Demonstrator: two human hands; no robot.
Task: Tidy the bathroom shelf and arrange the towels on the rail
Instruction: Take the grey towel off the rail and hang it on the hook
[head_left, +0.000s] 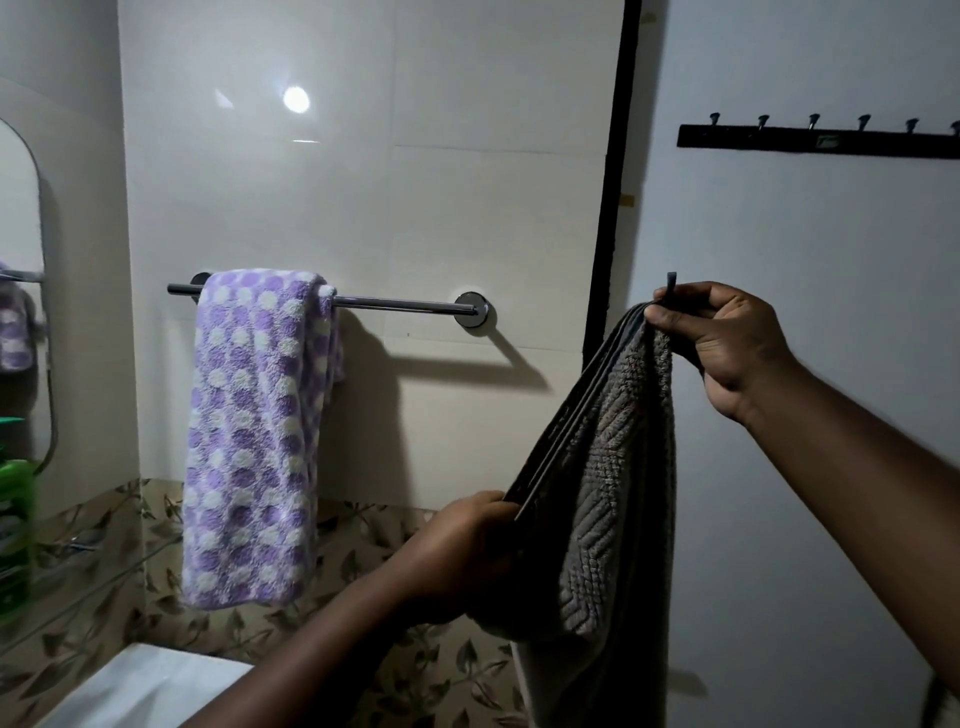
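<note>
A purple towel with white dots (249, 431) hangs folded over the left half of the chrome towel rail (405, 304) on the tiled wall. To the right of the rail I hold up a grey ribbed towel (618, 467), folded in layers. My right hand (727, 343) pinches its top corner beside a small hanging loop. My left hand (462, 556) grips the folded edges lower down. The right half of the rail is bare.
A black hook rack (815, 140) is fixed high on the right wall. At the left edge are a mirror (21, 260), a green bottle (15, 530) on a glass shelf (93, 566), and a white basin (140, 686) below.
</note>
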